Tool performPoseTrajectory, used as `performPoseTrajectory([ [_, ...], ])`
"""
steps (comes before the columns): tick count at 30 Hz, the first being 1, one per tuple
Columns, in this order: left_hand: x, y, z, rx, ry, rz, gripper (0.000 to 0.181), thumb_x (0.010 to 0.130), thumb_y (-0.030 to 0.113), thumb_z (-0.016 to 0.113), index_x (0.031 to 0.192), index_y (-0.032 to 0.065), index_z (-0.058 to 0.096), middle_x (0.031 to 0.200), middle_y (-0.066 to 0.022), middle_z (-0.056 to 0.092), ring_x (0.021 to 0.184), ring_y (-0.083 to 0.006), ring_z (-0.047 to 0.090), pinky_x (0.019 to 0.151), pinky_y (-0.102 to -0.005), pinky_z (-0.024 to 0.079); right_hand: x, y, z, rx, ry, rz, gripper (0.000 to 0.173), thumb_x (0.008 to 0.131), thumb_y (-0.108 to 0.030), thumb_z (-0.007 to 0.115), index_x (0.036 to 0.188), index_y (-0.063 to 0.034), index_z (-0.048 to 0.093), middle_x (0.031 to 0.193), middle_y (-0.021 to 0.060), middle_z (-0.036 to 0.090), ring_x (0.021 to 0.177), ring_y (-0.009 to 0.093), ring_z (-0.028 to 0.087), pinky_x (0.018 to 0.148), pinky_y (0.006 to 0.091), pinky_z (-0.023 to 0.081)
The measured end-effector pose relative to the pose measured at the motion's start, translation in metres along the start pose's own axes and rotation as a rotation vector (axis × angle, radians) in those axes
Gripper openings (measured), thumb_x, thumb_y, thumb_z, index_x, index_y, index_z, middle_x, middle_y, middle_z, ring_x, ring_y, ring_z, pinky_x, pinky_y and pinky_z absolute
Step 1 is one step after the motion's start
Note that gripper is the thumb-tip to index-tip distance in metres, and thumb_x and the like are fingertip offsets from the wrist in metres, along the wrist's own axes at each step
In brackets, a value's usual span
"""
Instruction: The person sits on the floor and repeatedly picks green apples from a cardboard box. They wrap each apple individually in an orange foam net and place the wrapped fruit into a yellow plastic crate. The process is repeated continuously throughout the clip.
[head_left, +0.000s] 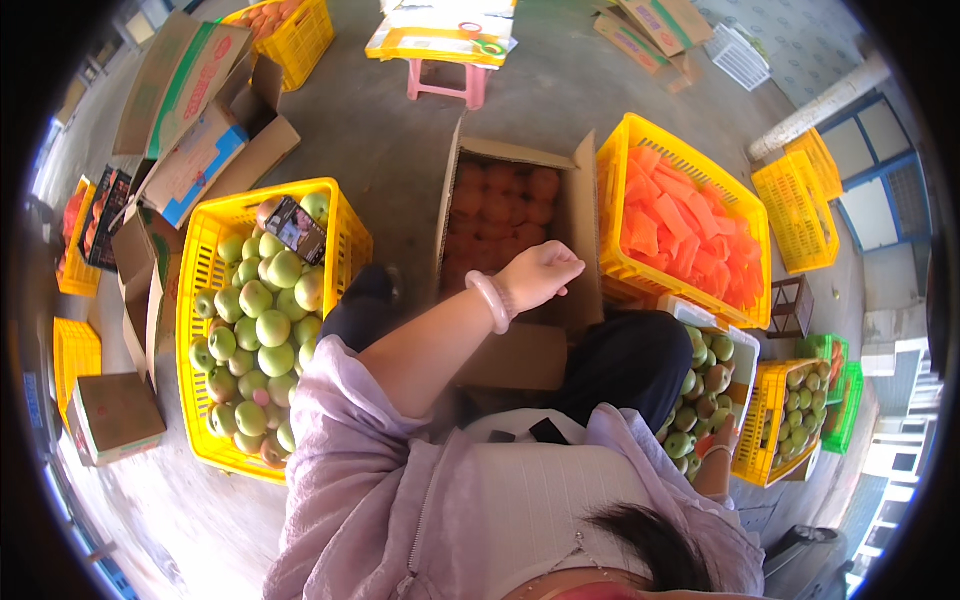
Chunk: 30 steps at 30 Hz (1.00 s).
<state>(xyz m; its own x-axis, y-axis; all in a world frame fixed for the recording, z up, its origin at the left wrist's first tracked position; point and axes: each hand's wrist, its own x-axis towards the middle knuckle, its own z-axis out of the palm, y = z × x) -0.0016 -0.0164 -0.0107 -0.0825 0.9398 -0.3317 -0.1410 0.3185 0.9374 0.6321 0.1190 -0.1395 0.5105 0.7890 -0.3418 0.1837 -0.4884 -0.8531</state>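
Note:
My left hand, a pale bangle on its wrist, is held above an open cardboard box. Its fingers are curled in, and nothing shows in them. Inside the box lie rows of round fruit in orange-red foam net sleeves, dim in shadow. Off to the right, my right hand reaches down over green-and-reddish apples in a white foam box. A bit of orange foam net shows at its fingers; whether an apple is in it is hidden.
Beside my left leg stands a yellow crate of apples with a phone on top. A yellow crate ahead right holds loose foam net sleeves. A pink stool carries tape rolls. Cardboard boxes lie left.

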Motion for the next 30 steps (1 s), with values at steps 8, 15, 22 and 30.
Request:
performPoseTrajectory([
  [8,0.002,-0.006,-0.006,-0.089,0.006,-0.026,0.029,0.097,0.031,0.056,0.111,0.0065,0.059,0.106,-0.0050,0.062,0.088,-0.0131,0.062,0.074,-0.0252,0.049,0.066,0.036,-0.066,-0.468,-0.114,0.015,0.041,0.089,-0.034,0.051,0.113,-0.0033,0.063,0.092,0.0106,0.066,0.079,0.024,0.064,0.070,0.0411,0.051],
  [15,-0.003,-0.007,-0.002,-0.009,0.040,-0.008,0.025,0.095,0.026,0.059,0.108,0.0054,0.059,0.099,-0.0038,0.063,0.085,-0.0119,0.062,0.072,-0.0250,0.049,-0.054,-0.089,0.083,0.161,-0.136,-0.209,0.026,0.092,-0.032,0.058,0.104,-0.0096,0.064,0.070,0.0010,0.052,0.057,0.012,0.050,0.047,0.0275,0.039],
  [22,-0.008,-0.001,0.009,-0.018,-0.286,0.305,0.058,0.084,0.011,0.071,0.136,0.0054,0.046,0.127,-0.0091,0.054,0.119,-0.0215,0.053,0.098,-0.0338,0.045,-0.285,-0.205,0.281,0.048,-1.052,-0.631,0.023,0.095,-0.027,0.057,0.104,-0.0058,0.061,0.081,0.0050,0.060,0.069,0.015,0.062,0.063,0.0300,0.051],
  [30,-0.002,-0.006,-0.015,0.058,-0.175,0.456,0.041,0.080,0.000,0.065,0.119,0.0048,0.053,0.111,-0.0076,0.059,0.102,-0.0180,0.058,0.088,-0.0329,0.050,-0.383,-0.214,0.372,-0.008,-1.206,-1.294,0.024,0.082,-0.011,0.069,0.105,-0.0077,0.063,0.103,0.0104,0.066,0.101,0.030,0.061,0.091,0.0397,0.046],
])
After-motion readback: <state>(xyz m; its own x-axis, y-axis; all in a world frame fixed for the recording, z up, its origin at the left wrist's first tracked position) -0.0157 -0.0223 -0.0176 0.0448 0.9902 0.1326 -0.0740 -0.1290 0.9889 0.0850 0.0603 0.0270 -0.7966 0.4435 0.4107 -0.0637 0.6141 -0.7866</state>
